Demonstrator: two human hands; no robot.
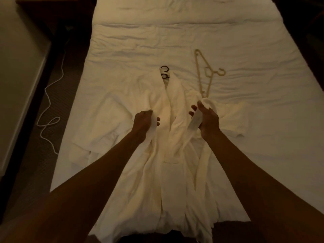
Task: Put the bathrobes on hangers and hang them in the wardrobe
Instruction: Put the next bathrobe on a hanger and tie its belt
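The bathrobe (157, 155) lies spread at the bed's (254, 128) near edge, black hanger hooks (165, 72) at its collar. Left grip (143, 120) and right grip (208, 118) each clasp a belt (193, 122) end. A beige hanger (198, 74) lies just beside.

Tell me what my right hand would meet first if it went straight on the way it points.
Probably the cream plastic hanger lying on the white bed sheet just beyond the right hand and the white bathrobe it grips; depth is unclear.
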